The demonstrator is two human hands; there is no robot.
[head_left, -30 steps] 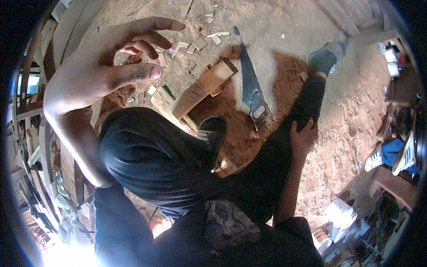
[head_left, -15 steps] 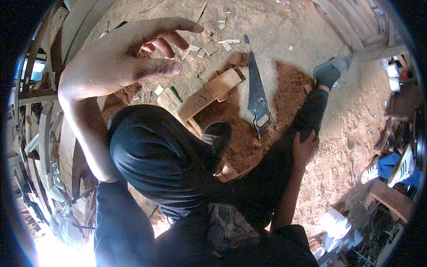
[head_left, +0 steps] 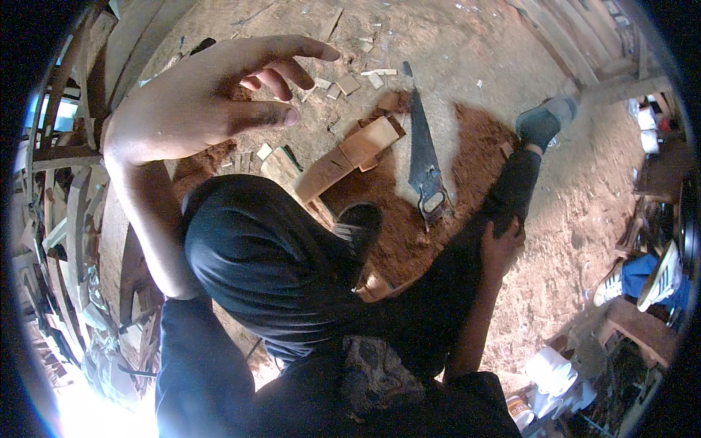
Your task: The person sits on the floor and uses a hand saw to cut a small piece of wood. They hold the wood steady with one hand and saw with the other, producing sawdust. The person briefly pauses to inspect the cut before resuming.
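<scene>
My left hand (head_left: 201, 98) is raised over my bent left knee (head_left: 248, 226). It holds nothing, its fingers are apart and the thumb is stretched out. My right hand (head_left: 502, 248) rests on the dark trouser leg (head_left: 515, 182) of my outstretched right leg, fingers spread and nothing in them. Between my legs a hand saw (head_left: 423, 157) lies on the ground, its handle toward me. Left of it, a piece of wood (head_left: 325, 171) lies at a slant with a shorter wooden block (head_left: 371, 139) at its far end. Part of the wood is hidden behind my knee.
Reddish sawdust (head_left: 478, 139) surrounds the saw. Small wood offcuts (head_left: 348, 82) lie scattered beyond. Wooden frames and boards (head_left: 73, 219) crowd the left side. A white tub (head_left: 549, 369) stands at lower right. Another person's shoe (head_left: 661, 277) shows at the right edge.
The whole view has shifted slightly, so things sit a little lower and to the right. Both hands keep about the same pose.
</scene>
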